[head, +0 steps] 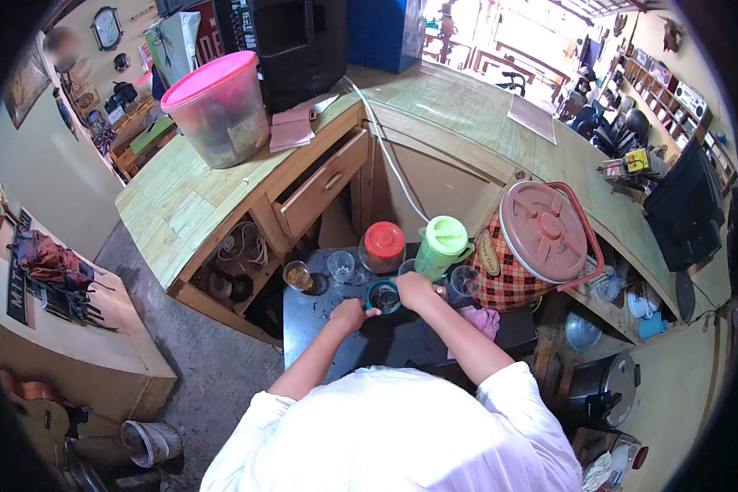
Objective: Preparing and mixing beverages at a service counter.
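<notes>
A teal cup or small strainer point(384, 297) with a dark inside is held low over the black tabletop point(307, 353). At its left side my left hand point(349, 315) grips it, thumb along the rim. My right hand point(417, 291) is at its upper right; whether its fingers hold the rim or something small is hidden. Beyond stand a red-lidded jar point(384, 241) and a light green lidded pitcher point(441, 246). An empty-looking clear glass point(341, 267) and a glass with brownish contents point(298, 277) stand to the left. Another clear glass point(465, 281) is right of my right hand.
A large plaid-covered container with a brownish lid point(544, 230) stands at the right, beside a pink cloth point(481, 321). Ahead are an open wooden drawer point(325, 184), a tiled counter point(178, 209) and a pink-lidded bucket point(221, 117). A white cable point(384, 147) hangs down to the tabletop.
</notes>
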Motion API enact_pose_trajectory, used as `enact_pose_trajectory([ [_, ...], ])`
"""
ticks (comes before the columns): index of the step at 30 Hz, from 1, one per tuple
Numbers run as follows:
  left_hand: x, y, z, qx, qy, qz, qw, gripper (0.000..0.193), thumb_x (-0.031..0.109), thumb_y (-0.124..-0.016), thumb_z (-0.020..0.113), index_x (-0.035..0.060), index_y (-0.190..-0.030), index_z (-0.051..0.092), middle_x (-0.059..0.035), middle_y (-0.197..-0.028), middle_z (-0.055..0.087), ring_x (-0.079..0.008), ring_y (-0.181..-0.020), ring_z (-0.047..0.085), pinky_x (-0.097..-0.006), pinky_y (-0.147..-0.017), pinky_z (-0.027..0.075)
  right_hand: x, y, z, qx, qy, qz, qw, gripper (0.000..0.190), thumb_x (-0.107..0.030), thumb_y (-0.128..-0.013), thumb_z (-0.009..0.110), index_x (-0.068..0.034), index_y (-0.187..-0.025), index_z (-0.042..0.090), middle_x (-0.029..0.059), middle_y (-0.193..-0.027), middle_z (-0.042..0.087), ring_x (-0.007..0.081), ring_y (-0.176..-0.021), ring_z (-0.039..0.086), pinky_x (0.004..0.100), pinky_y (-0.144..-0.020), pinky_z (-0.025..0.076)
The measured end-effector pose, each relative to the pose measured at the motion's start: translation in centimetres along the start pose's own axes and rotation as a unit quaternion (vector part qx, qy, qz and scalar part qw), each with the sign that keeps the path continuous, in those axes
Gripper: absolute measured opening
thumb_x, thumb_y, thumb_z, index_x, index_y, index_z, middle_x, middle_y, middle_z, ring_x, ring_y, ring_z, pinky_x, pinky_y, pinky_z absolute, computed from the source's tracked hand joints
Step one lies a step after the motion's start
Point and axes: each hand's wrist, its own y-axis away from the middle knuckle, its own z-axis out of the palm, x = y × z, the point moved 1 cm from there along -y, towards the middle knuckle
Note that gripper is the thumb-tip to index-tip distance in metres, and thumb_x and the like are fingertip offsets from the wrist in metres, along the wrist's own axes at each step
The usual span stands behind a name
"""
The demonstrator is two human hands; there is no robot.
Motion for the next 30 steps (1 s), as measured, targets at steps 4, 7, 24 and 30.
enact_pose_trajectory([
  [4, -0.4, -0.3, -0.1, -0.006, -0.007, 0.001, 1.0, 0.061, 0.06, -0.074, 0.056, 0.0032, -0.096, 0.063, -0.0185, -0.099, 0.062, -0.0325, -0.097, 0.059, -0.0429, -0.081, 0.045, -1.6, 2.3, -2.4, 0.123, -0.009, -0.042, 0.991, 0.016, -0.01, -0.075, 0.052, -0.007, -0.08, 0.067, 0.0169, -0.076, 0.063, 0.0316, -0.074, 0.064, 0.0412, -0.066, 0.05],
  [7, -0.1, -0.2, -0.2, -0.005, -0.009, 0.0, 1.0, 0.061, 0.06, -0.074, 0.056, 0.0028, -0.095, 0.063, -0.0186, -0.098, 0.062, -0.0326, -0.097, 0.059, -0.043, -0.081, 0.045, -2.2, 2.7, -2.6, 0.149, 0.012, -0.093, 0.984, 0.021, -0.011, -0.075, 0.053, -0.016, -0.089, 0.068, 0.0128, -0.072, 0.063, 0.0287, -0.073, 0.064, 0.0395, -0.065, 0.05],
  [24, -0.3, -0.1, -0.3, 0.01, -0.01, 0.003, 1.0, 0.061, 0.06, -0.073, 0.058, 0.0043, -0.097, 0.063, -0.0179, -0.098, 0.062, -0.033, -0.095, 0.059, -0.0426, -0.081, 0.046, -3.8, 2.1, -1.0, 0.005, 0.046, 0.036, 0.998, 0.016, -0.009, -0.073, 0.055, -0.004, -0.079, 0.069, 0.0141, -0.08, 0.066, 0.0279, -0.072, 0.066, 0.037, -0.062, 0.052],
  [30, -0.2, -0.6, -0.2, -0.006, -0.02, 0.002, 1.0, 0.061, 0.06, -0.072, 0.058, 0.0044, -0.097, 0.063, -0.0181, -0.098, 0.062, -0.0324, -0.096, 0.059, -0.0433, -0.081, 0.046, -0.7, 0.6, 0.7, -0.206, -0.141, -0.06, 0.967, 0.03, -0.005, -0.074, 0.049, 0.0, -0.1, 0.064, 0.0143, -0.083, 0.066, 0.0232, -0.06, 0.063, 0.0342, -0.054, 0.048],
])
